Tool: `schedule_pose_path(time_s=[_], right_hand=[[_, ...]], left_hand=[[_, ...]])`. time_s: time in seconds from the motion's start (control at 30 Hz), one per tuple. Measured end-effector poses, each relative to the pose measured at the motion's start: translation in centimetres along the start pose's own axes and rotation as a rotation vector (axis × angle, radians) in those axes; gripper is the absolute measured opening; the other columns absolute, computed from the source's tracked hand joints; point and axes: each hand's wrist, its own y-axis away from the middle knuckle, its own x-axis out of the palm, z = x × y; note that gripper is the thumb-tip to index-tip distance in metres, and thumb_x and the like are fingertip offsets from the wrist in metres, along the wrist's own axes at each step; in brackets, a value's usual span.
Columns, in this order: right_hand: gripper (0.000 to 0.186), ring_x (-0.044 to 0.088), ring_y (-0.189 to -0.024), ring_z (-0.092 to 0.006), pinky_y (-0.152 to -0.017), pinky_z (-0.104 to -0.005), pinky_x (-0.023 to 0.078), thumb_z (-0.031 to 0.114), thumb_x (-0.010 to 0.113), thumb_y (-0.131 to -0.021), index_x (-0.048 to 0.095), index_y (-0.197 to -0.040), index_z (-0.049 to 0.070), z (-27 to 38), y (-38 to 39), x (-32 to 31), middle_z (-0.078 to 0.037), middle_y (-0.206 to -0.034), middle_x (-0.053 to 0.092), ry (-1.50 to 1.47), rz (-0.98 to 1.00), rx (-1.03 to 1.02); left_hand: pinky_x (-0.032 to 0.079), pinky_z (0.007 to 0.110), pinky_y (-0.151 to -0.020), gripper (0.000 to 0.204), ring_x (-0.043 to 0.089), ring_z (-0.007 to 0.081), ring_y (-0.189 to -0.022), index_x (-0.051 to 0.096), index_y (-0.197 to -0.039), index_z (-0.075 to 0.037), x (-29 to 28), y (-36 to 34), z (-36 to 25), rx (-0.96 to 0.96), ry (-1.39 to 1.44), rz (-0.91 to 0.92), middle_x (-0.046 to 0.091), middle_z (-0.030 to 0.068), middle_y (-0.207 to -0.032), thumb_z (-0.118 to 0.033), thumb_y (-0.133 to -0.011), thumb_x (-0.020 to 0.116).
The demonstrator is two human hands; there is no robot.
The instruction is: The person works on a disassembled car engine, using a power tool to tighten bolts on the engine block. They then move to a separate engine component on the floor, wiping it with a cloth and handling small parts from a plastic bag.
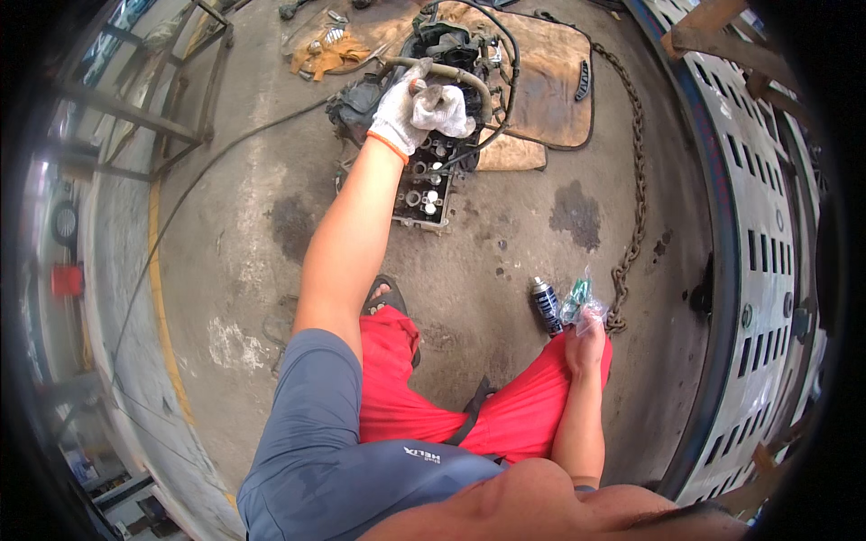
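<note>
My left hand (397, 114) wears a white knit glove with an orange cuff and reaches out over an engine (424, 194). A crumpled, soiled white cloth or glove (442, 112) is bunched against its fingers, which look closed on it. One fingertip lies by a tan hose (465, 77) that curves over the engine's top. Bare, my right hand (587, 344) rests near my right knee, its fingers closed on a clear plastic bag (580, 302) with something green inside. Beside that bag is a dark blue spray can (546, 305) with a white top.
A stained tan mat (541, 81) lies beyond the engine, with a small black part (583, 81) on it. A rusty chain (640, 153) runs along the floor before a slotted metal frame (753, 216). Orange gloves (329, 54) lie far left; a black cable (244, 140) crosses the floor.
</note>
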Motion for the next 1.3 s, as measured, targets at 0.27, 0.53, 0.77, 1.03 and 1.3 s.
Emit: schedule_pose_path(time_s=[0.27, 0.53, 0.77, 1.03, 1.3], right_hand=[[0.028, 0.060, -0.105, -0.0187, -0.093, -0.0375, 0.045, 0.018, 0.062, -0.096, 0.058, -0.122, 0.008, 0.9, 0.8, 1.3, -0.003, -0.115, 0.064, 0.012, -0.057, 0.044], [0.028, 0.060, -0.105, -0.0177, -0.092, -0.0371, 0.045, 0.019, 0.062, -0.095, 0.058, -0.122, 0.010, 0.8, 0.8, 1.9, -0.002, -0.113, 0.064, 0.051, -0.050, 0.079], [0.027, 0.060, -0.104, -0.0172, -0.092, -0.0369, 0.045, 0.018, 0.063, -0.095, 0.059, -0.120, 0.010, 0.1, 0.4, 2.1, -0.002, -0.111, 0.065, 0.056, -0.025, 0.114], [0.029, 0.061, -0.109, -0.0211, -0.097, -0.0404, 0.046, 0.020, 0.063, -0.096, 0.059, -0.122, 0.009, 0.3, 0.7, 1.9, -0.004, -0.116, 0.065, 0.070, 0.002, 0.110], [0.032, 0.061, -0.104, -0.0192, -0.089, -0.0387, 0.047, 0.020, 0.064, -0.095, 0.057, -0.123, 0.008, 0.9, 1.4, 1.2, -0.003, -0.114, 0.064, 0.041, -0.061, 0.085]], left_hand=[[0.057, 0.037, -0.068, 0.039, 0.063, 0.0223, -0.070, 0.058, -0.123, 0.000, -2.8, -1.5, 0.2, -0.085, 0.008, 0.165, 0.067, 0.0172, -0.104, -0.035, -0.107, 0.051], [0.062, 0.040, -0.081, 0.034, 0.071, 0.0274, -0.087, 0.057, -0.128, 0.002, -6.5, -0.9, 1.9, -0.005, -0.458, -0.097, 0.068, 0.0212, -0.114, -0.019, -0.103, 0.048], [0.058, 0.032, -0.076, 0.047, 0.068, 0.0175, -0.082, 0.057, -0.134, 0.001, -6.0, 1.6, 2.3, 0.137, -1.108, -0.270, 0.070, 0.0132, -0.111, -0.023, -0.096, 0.069], [0.046, 0.045, -0.109, 0.079, 0.053, 0.0375, -0.134, 0.037, -0.156, -0.022, 2.8, 2.5, -2.5, 0.887, -2.147, -0.264, 0.037, 0.0148, -0.160, -0.042, -0.088, 0.072], [0.051, 0.039, -0.098, 0.061, 0.066, 0.0296, -0.116, 0.052, -0.147, -0.019, 6.0, -1.1, -5.5, 0.408, -2.152, 0.003, 0.068, 0.0142, -0.127, -0.044, -0.094, 0.068]])
